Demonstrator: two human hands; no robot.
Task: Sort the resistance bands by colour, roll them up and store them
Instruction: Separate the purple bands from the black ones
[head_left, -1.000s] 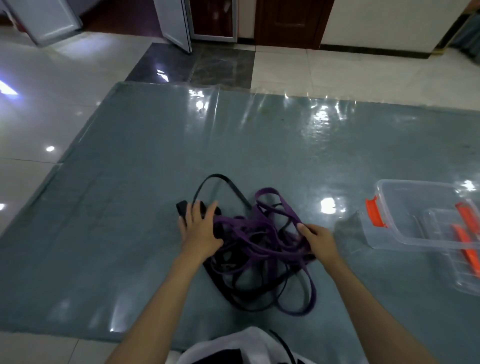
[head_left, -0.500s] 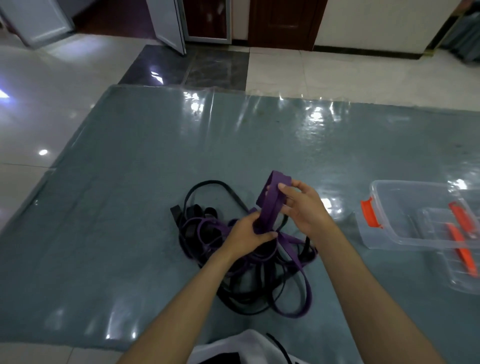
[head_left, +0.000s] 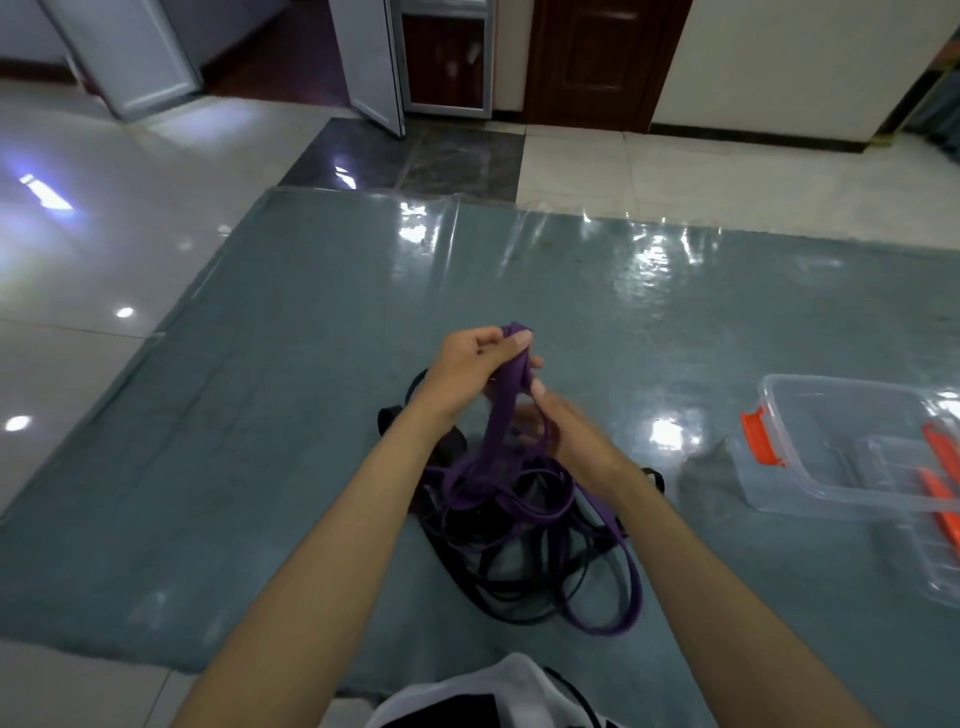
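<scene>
A flat purple rubber resistance band (head_left: 503, 410) hangs doubled from the left hand (head_left: 475, 370), which is raised above the tangled heap of purple and black bands (head_left: 524, 525) lying on the grey-green floor mat (head_left: 260, 415). The left hand grasps the band's folded top, thumb and curled fingers pinching it, with the loop end poking out just above the thumb. The right hand (head_left: 545, 418) sits just below and to the right, its fingers closed round the same band lower down, partly hidden behind the strap. Both forearms reach in from the near edge and converge over the heap. The band's lower part trails into the tangle. To the right of the mat's middle, well apart from the hands, stands a clear plastic storage box with orange latches (head_left: 810, 467).
</scene>
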